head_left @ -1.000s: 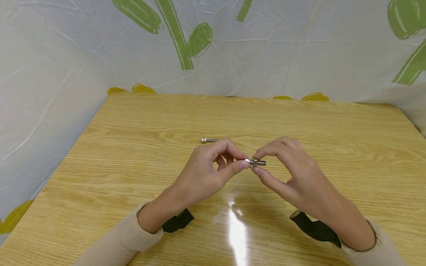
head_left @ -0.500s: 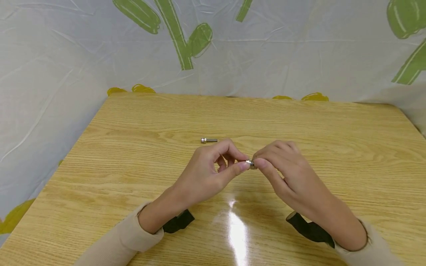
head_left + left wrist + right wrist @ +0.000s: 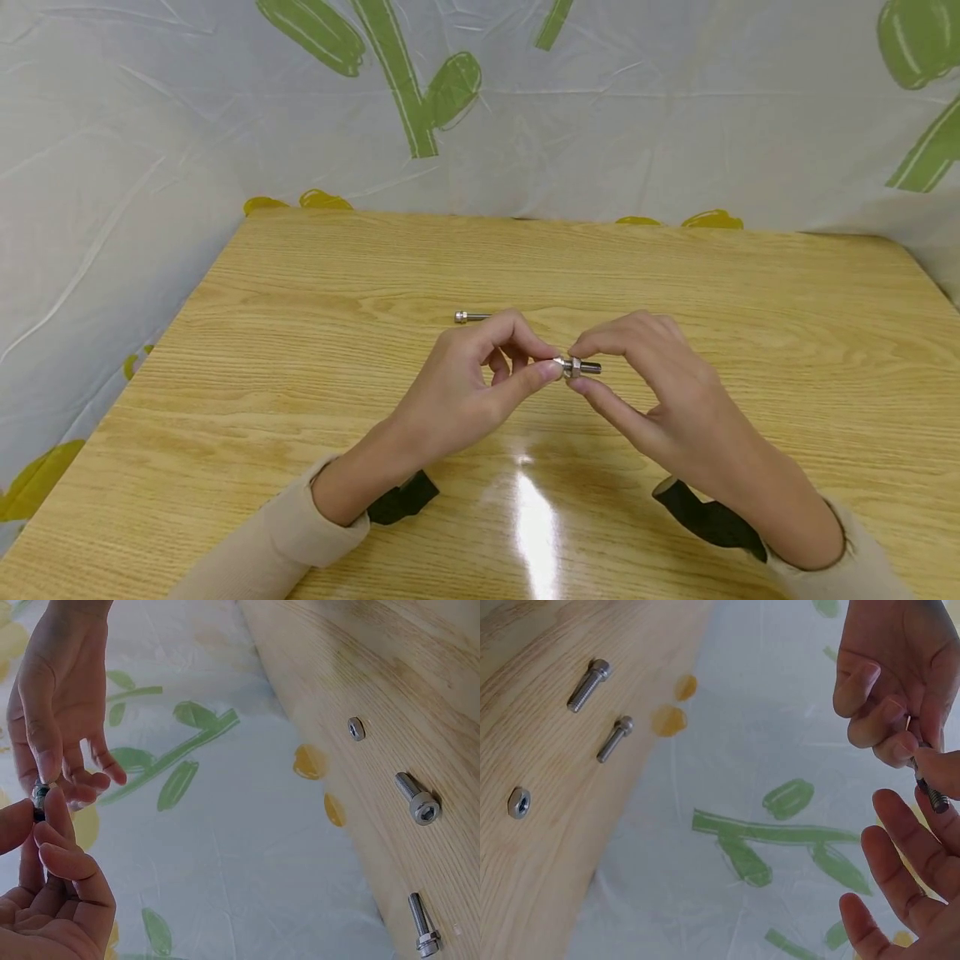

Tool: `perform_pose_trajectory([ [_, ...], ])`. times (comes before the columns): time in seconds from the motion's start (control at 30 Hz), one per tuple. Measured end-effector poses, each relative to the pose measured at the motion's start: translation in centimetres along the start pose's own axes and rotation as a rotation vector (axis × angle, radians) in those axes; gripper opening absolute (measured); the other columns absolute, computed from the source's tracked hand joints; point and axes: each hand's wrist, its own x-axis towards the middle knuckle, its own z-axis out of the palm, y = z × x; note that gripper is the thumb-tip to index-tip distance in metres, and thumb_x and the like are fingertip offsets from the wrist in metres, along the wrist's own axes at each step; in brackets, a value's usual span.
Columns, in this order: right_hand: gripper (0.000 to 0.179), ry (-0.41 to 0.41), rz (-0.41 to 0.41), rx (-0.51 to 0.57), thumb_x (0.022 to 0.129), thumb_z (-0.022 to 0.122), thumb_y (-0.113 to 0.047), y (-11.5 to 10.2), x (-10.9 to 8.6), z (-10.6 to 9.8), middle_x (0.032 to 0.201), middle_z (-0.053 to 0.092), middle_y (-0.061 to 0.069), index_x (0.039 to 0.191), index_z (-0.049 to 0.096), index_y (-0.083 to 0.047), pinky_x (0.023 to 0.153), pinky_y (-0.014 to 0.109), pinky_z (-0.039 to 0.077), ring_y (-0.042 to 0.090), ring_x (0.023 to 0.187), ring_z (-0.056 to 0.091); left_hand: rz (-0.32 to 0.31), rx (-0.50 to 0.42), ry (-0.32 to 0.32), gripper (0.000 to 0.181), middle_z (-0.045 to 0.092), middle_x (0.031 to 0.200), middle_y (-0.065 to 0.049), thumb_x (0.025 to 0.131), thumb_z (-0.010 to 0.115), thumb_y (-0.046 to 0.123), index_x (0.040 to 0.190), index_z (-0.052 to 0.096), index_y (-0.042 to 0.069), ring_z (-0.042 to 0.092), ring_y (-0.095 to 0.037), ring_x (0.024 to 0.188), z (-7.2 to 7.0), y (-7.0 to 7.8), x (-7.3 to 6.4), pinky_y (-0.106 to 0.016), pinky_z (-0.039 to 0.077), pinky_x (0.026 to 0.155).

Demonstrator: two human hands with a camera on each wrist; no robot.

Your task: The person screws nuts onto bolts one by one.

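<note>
In the head view, my left hand (image 3: 472, 379) pinches the head end of a steel bolt (image 3: 592, 367) between thumb and forefinger. The bolt points to the right, its threaded end bare. Partway along the shank sits a hex nut (image 3: 576, 367). My right hand (image 3: 660, 392) has thumb and forefinger at opposite sides of this nut, its other fingers extended loosely. The right wrist view shows the bolt's threaded end (image 3: 936, 799) beyond the fingertips. Most of the bolt's head is covered by the left fingers.
A second bolt (image 3: 471, 317) lies on the wooden table (image 3: 337, 275) behind my left hand. The left wrist view shows a loose nut (image 3: 356, 729), a socket-head bolt (image 3: 418, 799) and another bolt with a nut on it (image 3: 424, 926). A patterned sheet (image 3: 600, 125) hangs behind the table.
My right fingers rolled forward over the nut and bolt end half a second ago and are now back, spread at the nut's sides. The left hand stays in place.
</note>
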Motion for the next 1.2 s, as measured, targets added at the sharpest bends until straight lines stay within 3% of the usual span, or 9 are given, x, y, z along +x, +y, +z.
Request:
perform_pose_trajectory([
  [0.5,0.036,-0.042,0.074,0.006,0.1,0.041,-0.032,-0.23,-0.12,-0.03,0.089,0.064,-0.003,0.087,0.066,-0.009,0.087,0.026,0.031,0.013,0.09,0.052,0.022,-0.001,-0.013,0.004,0.066,0.081,0.001,0.088,0.064,0.012,0.089,0.062,0.008,0.052,-0.004,0.071,0.23,0.0,-0.06,-0.02,0.047,0.062],
  [0.7,0.015,-0.091,0.16,-0.01,0.093,0.057,-0.024,-0.28,-0.41,-0.45,0.097,0.064,-0.004,0.099,0.065,-0.012,0.089,0.027,0.031,0.011,0.096,0.051,0.02,0.001,-0.012,0.004,0.066,0.082,0.001,0.088,0.064,0.012,0.089,0.062,0.009,0.052,-0.004,0.07,0.23,0.05,-0.04,-0.02,0.046,0.062],
  [0.8,0.03,-0.091,0.154,-0.015,0.091,0.06,-0.034,-0.33,-0.32,-0.52,0.102,0.062,-0.003,0.107,0.061,-0.009,0.091,0.026,0.032,0.011,0.097,0.052,0.016,0.007,-0.008,0.004,0.066,0.082,0.002,0.088,0.064,0.012,0.089,0.062,0.009,0.051,-0.004,0.07,0.21,0.01,-0.04,-0.02,0.046,0.062],
  [0.9,0.042,-0.065,0.098,-0.015,0.093,0.052,-0.042,-0.29,-0.13,-0.39,0.101,0.061,0.001,0.107,0.058,-0.003,0.09,0.025,0.033,0.011,0.093,0.051,0.01,0.008,-0.003,0.003,0.065,0.081,0.002,0.088,0.064,0.012,0.089,0.062,0.009,0.051,-0.004,0.069,0.21,-0.01,-0.03,-0.02,0.045,0.062],
  [1.2,0.035,-0.036,0.029,0.001,0.096,0.048,-0.034,-0.2,0.01,-0.36,0.098,0.061,0.0,0.102,0.059,-0.001,0.09,0.02,0.034,0.01,0.093,0.051,-0.008,0.011,0.001,0.004,0.065,0.08,0.003,0.087,0.065,0.012,0.089,0.063,0.01,0.051,-0.004,0.07,0.19,0.13,0.0,-0.02,0.046,0.062],
])
